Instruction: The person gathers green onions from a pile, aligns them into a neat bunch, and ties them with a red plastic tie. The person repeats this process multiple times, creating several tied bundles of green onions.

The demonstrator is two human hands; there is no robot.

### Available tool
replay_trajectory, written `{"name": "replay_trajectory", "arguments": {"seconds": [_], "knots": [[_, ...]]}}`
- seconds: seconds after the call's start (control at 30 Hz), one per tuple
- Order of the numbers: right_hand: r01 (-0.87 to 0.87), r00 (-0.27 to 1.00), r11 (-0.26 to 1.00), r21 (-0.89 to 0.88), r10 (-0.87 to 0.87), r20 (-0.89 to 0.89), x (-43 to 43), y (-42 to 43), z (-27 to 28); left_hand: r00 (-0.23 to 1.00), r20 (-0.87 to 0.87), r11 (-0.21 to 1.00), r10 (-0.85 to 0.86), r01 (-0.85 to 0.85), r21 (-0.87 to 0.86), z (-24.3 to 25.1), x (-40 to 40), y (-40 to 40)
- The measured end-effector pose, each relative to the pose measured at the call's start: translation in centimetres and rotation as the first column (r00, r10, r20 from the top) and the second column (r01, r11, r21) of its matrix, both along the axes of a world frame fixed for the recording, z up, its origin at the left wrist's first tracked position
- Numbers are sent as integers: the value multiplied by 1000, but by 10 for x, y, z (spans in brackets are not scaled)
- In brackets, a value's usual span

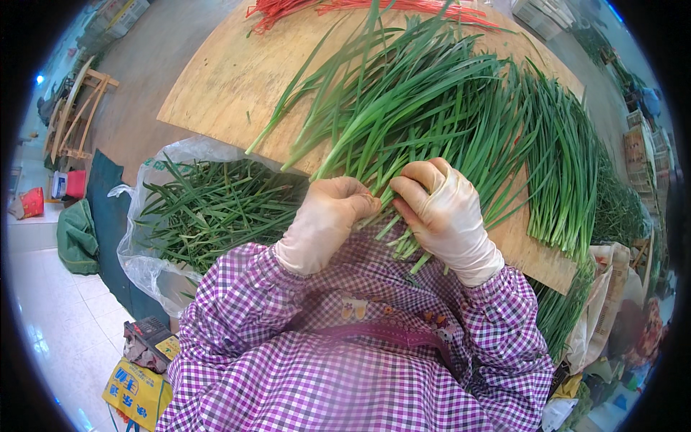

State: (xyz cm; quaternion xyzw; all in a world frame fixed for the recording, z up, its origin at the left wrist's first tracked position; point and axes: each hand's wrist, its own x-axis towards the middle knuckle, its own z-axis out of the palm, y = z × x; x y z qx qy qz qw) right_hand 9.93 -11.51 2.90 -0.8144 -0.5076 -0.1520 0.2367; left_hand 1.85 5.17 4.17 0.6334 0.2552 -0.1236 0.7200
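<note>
Both hands wear thin off-white gloves and meet at the near edge of a wooden board. My left hand (328, 220) pinches thumb and forefinger together at the pale stem end of garlic chives (432, 102). Just to its right, my right hand (445, 216) has its fingers curled on the same stems. The stem ends poke out below the hands, over my checked apron. The long leaves fan away across the wooden board (216, 81). Right of this loose pile lies an aligned row of garlic chives (561, 183). My right palm and the exact grip of its fingertips are hidden.
A clear plastic bag (135, 232) full of cut green leaves (221, 208) hangs left of the board. Red ties (399, 6) lie along its far edge. More greens (561, 313) and a pale sack (599, 302) stand at the right. A yellow bag (137, 391) is at lower left.
</note>
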Motion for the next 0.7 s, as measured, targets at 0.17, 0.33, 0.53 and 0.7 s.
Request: {"name": "replay_trajectory", "arguments": {"seconds": [0.17, 0.33, 0.53, 0.7], "knots": [[0, 993, 1000, 17, -2, 121, 0, 3, -2, 998, -68, 998, 1, -6, -67, 6, 2, 4], [20, 980, 999, 40, -27, 199, -2, 6, -4, 996, -72, 987, 49, -59, -147, 8, 4, 2], [14, 979, 999, 31, -19, 201, -3, 6, -6, 991, -122, 966, 63, -92, -243, 11, 4, 4], [29, 987, 999, -14, -27, 161, -3, 7, -9, 999, -36, 950, 15, -26, -312, 17, -7, 20]]}}
